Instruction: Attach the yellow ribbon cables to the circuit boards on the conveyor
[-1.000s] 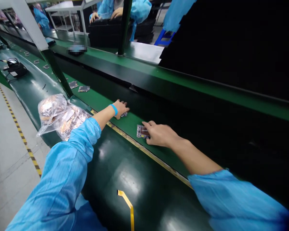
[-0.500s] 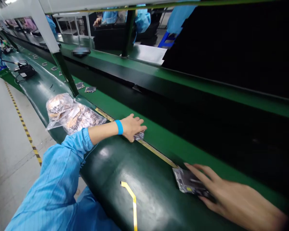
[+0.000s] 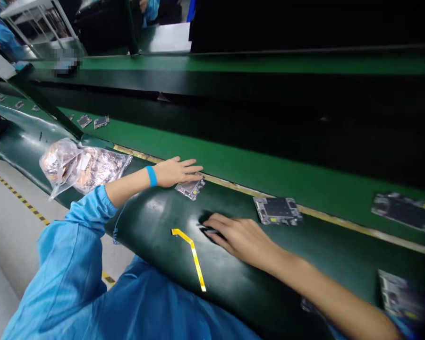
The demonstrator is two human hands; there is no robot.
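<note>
My left hand (image 3: 173, 173), with a blue band at the wrist, lies with its fingers stretched out over the upper edge of a circuit board (image 3: 191, 189). My right hand (image 3: 235, 236) is closed low over the green mat, its thumb and fingers around a thin dark object (image 3: 213, 231), blurred and partly hidden. A second circuit board (image 3: 278, 211) lies flat behind the right hand, at the mat's back edge. Between my body and the hands rests a bent yellow flex cable (image 3: 194, 255) with a dark end.
Clear plastic bags (image 3: 87, 165) of copper-coloured parts lie at left, near a slanted post (image 3: 51, 101). More boards (image 3: 407, 212) lie at right, another (image 3: 403, 300) near my right forearm. Several small boards (image 3: 101, 122) sit on the green belt (image 3: 233, 160).
My right hand has let go of a circuit board and moved left, closing on a thin dark object. My left hand has uncovered more of its board. The view has turned right.
</note>
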